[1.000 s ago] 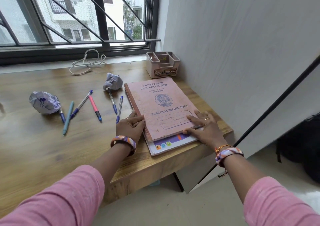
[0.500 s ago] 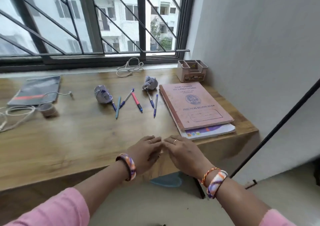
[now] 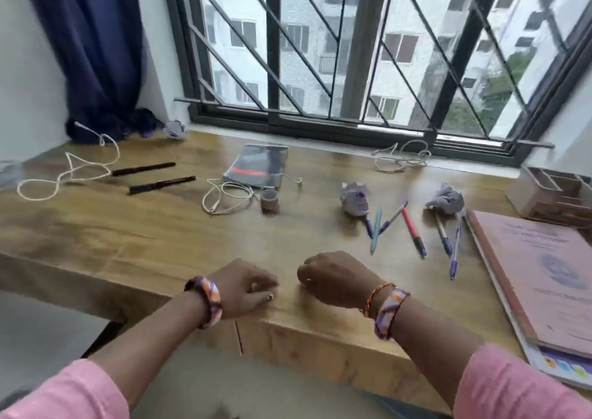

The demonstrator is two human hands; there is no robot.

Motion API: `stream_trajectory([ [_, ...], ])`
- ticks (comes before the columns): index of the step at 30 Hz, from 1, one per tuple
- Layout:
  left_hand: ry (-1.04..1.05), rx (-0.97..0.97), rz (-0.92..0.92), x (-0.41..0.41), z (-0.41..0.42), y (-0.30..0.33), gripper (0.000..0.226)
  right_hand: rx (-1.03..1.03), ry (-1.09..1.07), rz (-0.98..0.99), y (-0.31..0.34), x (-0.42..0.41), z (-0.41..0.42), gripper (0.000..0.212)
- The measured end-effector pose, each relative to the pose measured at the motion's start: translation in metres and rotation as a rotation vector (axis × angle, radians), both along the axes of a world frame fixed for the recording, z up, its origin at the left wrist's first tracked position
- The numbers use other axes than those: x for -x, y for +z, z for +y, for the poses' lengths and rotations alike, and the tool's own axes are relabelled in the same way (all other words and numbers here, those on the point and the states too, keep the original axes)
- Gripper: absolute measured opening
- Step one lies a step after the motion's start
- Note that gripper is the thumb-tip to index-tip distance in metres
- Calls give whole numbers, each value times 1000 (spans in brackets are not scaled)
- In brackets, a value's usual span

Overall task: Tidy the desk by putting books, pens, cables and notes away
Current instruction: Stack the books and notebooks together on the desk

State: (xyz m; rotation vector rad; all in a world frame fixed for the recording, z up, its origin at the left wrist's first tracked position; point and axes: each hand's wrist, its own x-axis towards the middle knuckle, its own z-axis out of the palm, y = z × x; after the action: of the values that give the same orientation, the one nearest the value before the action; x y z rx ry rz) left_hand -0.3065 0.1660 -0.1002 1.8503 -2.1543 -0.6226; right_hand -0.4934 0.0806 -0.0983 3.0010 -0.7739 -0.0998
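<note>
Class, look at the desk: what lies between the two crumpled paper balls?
In the head view, three pens fan out between the left paper ball and the right paper ball: a teal pen, a blue-tipped pen and a pink pen.

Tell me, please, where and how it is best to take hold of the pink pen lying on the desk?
Probably pinch the pink pen at mid-barrel from above. It lies flat on the desk, dark tip toward the person, with open gaps to the pens on both sides.
</note>
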Motion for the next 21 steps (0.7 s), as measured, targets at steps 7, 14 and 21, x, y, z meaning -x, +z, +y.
stream_trajectory([
  [7, 255, 54, 111, -103, -68, 33, 31, 7, -36, -227, 30, -119, -98, 21],
  [14, 461, 81, 386, -188, -171, 48, 31, -43, -168, -413, 39, -193, -172, 26],
  [21, 639, -360, 579, -215, -275, 16, 35, -491, -715, -361, 15, -194, -214, 51],
])
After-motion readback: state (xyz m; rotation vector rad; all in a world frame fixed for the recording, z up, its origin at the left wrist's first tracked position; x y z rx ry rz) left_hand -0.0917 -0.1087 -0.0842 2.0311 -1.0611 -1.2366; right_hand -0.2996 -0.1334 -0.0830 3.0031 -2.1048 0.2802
